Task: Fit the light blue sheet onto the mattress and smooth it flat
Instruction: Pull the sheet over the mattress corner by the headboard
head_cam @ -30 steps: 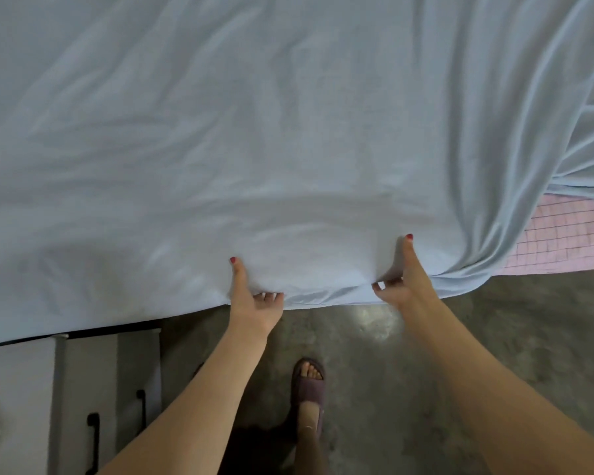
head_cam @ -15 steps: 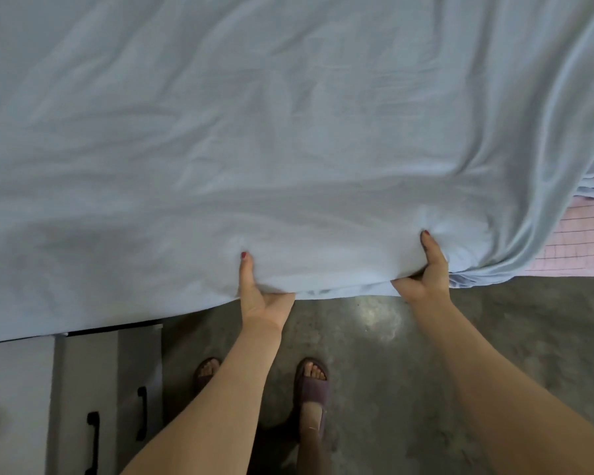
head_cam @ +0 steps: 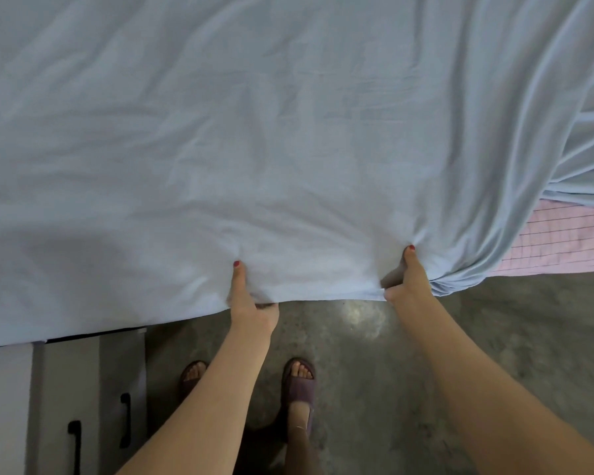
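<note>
Nearest to me, below both grips, I saw two feet in purple sandals (head_cam: 298, 382) on the grey concrete floor (head_cam: 374, 389). Off to the left of the left grip stood a white cabinet (head_cam: 83, 389) with black handles, its top tucked under the hanging cloth.

The left grip (head_cam: 251, 303) was clamped on the near hem of the light blue sheet (head_cam: 254, 132), thumb lying on top of the cloth and the other fingers curled under the edge. The right grip (head_cam: 405, 282) was likewise clamped on that same hem, thumb up on the fabric, fingers pinching a small fold beneath. The hem ran fairly taut between the two grips.

Just right of the right grip the sheet bunched into thick folds that swept up and away. Beyond those folds, a corner of the pink checked mattress (head_cam: 556, 241) lay uncovered. Past both grips the sheet spread over the bed, covering it out to the far and left edges of my view, with shallow creases across it.
</note>
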